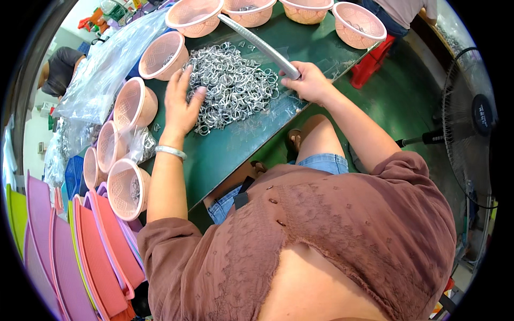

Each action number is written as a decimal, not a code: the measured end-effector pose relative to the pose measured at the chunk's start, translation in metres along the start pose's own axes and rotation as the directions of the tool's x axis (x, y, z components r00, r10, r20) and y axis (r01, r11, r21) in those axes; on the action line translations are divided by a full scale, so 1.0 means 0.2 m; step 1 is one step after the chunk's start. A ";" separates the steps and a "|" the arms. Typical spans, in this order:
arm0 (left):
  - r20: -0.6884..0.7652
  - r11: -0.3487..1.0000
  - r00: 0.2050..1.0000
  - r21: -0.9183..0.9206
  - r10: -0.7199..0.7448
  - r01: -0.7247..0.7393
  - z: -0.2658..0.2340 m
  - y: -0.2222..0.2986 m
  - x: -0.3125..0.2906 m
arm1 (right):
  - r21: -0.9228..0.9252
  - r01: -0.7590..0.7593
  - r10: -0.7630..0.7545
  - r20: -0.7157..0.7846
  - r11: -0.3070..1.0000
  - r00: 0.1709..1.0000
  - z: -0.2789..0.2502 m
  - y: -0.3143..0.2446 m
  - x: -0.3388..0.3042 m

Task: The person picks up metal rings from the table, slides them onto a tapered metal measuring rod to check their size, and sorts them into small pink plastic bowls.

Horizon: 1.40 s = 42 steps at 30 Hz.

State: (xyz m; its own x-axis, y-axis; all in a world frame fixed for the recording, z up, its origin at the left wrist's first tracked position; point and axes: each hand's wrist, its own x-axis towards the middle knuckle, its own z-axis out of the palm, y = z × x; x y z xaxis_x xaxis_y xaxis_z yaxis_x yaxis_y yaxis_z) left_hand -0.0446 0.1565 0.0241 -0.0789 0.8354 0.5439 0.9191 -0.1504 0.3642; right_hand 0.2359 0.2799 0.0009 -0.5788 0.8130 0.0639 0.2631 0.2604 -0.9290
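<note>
A heap of silver-coloured metal rings (230, 88) lies on the green tabletop (214, 155). My left hand (182, 101) rests against the heap's left edge, fingers stretched out and thumb apart, with nothing visible in it. A bangle (171, 152) circles that wrist. In my right hand (310, 83), to the right of the heap, is a tapered metal ring mandrel (259, 45). My fingers wrap round its thick lower end. Its thin end points up and left over the far side of the heap, toward the baskets.
Pink plastic baskets, such as this one (164, 56), line the table's far and left edges; some hold small metal pieces. Clear plastic sheeting (110, 69) lies beyond them. Stacked coloured baskets (99, 251) stand lower left. A fan (471, 117), red stool (373, 65) and another person (396, 13) are at right.
</note>
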 end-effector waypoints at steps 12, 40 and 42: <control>0.216 0.995 0.975 -0.077 -0.047 0.065 -0.07 0.14 -0.15 | -0.103 0.067 -0.049 0.167 0.992 0.985 0.16 -0.19 0.18; 0.400 0.961 0.885 0.232 -0.237 0.152 -0.03 0.07 -0.03 | -0.346 0.795 -0.540 0.593 0.499 0.597 0.41 -0.21 0.62; 0.364 0.947 0.898 0.284 -0.248 0.147 -0.06 0.05 -0.09 | -0.349 0.753 -0.473 0.613 0.557 0.633 0.38 -0.23 0.63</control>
State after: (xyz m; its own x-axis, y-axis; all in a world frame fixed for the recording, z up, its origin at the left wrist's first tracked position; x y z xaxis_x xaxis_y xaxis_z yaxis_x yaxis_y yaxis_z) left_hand -0.0380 0.1337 0.0269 -0.1584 0.9798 0.1224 0.9690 0.1304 0.2101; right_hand 0.0930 0.3306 0.0249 -0.9638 0.0727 0.2564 -0.0202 0.9394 -0.3423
